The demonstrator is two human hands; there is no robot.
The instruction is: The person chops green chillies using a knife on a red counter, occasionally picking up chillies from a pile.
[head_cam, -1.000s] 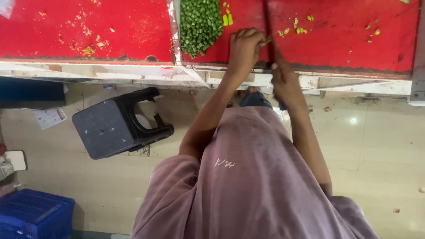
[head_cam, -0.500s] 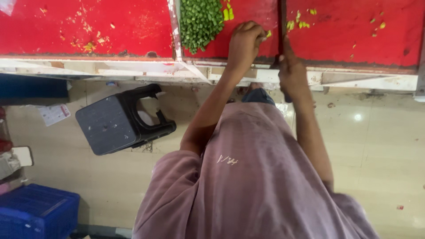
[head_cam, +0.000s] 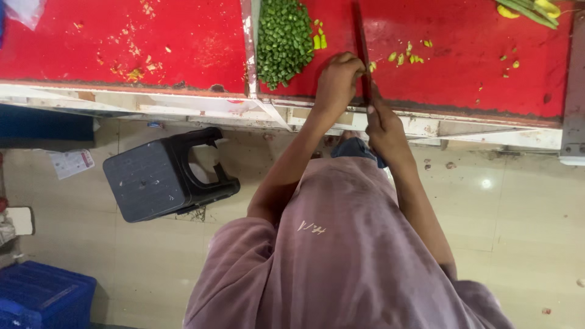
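Gripping the long dark-bladed knife (head_cam: 362, 45) by its handle near frame centre, the right hand (head_cam: 384, 128) has fingers curled shut. The left hand (head_cam: 337, 79), fingers bunched, presses pale green vegetable pieces (head_cam: 372, 66) on the red chopping surface (head_cam: 463, 61), beside a heap of chopped green beans (head_cam: 283, 39).

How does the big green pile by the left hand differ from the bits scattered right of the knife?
The green pile is a dense, heaped mound of dark green pieces; the scattered bits are few, spread apart and paler, yellow-green. The pile lies left of the left hand; the bits lie beyond the knife held by the right hand. Both rest on the red board and look like small chopped vegetable pieces.
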